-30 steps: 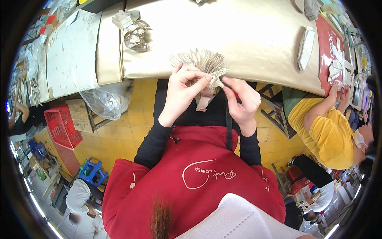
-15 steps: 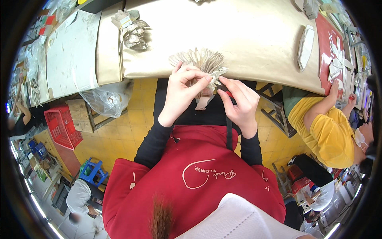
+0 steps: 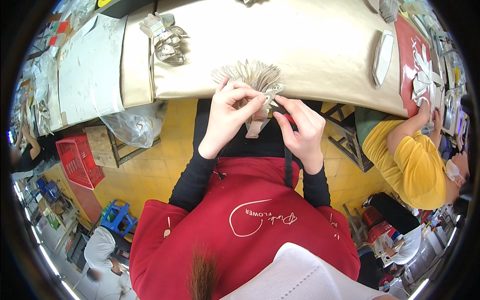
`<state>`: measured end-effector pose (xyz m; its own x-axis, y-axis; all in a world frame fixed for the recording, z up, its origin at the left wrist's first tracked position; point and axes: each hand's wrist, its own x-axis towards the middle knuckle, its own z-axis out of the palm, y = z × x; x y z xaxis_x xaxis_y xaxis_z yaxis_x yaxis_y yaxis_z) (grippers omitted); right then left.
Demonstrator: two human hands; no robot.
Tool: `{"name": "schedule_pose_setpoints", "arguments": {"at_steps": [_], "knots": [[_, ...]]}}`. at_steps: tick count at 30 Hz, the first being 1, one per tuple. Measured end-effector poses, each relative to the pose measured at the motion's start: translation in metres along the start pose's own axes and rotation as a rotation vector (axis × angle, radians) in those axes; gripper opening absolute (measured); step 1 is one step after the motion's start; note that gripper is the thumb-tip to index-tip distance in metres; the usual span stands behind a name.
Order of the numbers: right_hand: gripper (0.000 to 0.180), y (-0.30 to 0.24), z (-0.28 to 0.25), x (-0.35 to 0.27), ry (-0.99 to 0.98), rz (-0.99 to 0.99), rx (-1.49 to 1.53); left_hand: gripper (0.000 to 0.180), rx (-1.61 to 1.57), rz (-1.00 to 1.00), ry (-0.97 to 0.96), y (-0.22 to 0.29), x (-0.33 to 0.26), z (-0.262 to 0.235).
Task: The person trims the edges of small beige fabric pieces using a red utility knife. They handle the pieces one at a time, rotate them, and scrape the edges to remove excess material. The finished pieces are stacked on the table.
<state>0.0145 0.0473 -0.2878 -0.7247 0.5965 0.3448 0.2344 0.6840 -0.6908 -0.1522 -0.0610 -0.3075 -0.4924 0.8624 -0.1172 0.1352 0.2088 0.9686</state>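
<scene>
A fan-shaped bundle of beige fabric petals (image 3: 252,75) rests at the near edge of the beige-covered table (image 3: 300,45). My left hand (image 3: 230,112) pinches the bundle from the left, fingers curled over its stem end (image 3: 255,125). My right hand (image 3: 300,127) holds a small patterned petal piece (image 3: 274,91) against the bundle's right side and also grips a thin red tool (image 3: 289,119). Both hands meet just above my black sleeves and red apron.
A pile of cut fabric pieces (image 3: 165,37) lies on the table's far left. A white tray (image 3: 382,50) sits to the right. A person in yellow (image 3: 410,155) works at the right. A plastic bag (image 3: 132,125) and a red crate (image 3: 77,160) stand lower left.
My hands stay on the bundle; the fingers of my right hand have shifted slightly along the small petal piece. The bundle itself has barely moved.
</scene>
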Motion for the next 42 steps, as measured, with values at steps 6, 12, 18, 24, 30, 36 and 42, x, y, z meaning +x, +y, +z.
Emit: {"name": "schedule_pose_setpoints", "arguments": {"at_steps": [6,12,18,24,30,36,42], "knots": [[0.033,-0.001,0.001,0.000,0.015,-0.009,0.000,0.012,-0.002,-0.002,0.000,0.000,0.000,0.000],[0.033,-0.003,0.001,0.000,0.020,-0.013,-0.052,0.011,0.004,-0.003,-0.011,0.001,0.000,-0.001],[0.037,-0.005,0.001,-0.003,0.007,-0.064,-0.179,0.013,0.010,-0.003,-0.024,0.000,0.000,-0.001],[0.042,0.006,0.005,-0.008,-0.022,-0.099,-0.095,0.014,-0.205,-0.130,-0.050,0.001,0.001,-0.001],[0.026,0.002,0.028,-0.019,0.108,0.203,0.553,0.014,-0.287,-0.170,-0.051,0.008,0.002,0.002],[0.027,0.001,0.041,-0.026,0.233,0.800,1.430,0.019,-0.257,-0.182,0.052,0.012,0.010,0.017],[0.039,-0.009,0.046,-0.018,0.353,0.745,1.092,0.020,-0.157,-0.117,0.059,0.013,0.015,0.022]]}}
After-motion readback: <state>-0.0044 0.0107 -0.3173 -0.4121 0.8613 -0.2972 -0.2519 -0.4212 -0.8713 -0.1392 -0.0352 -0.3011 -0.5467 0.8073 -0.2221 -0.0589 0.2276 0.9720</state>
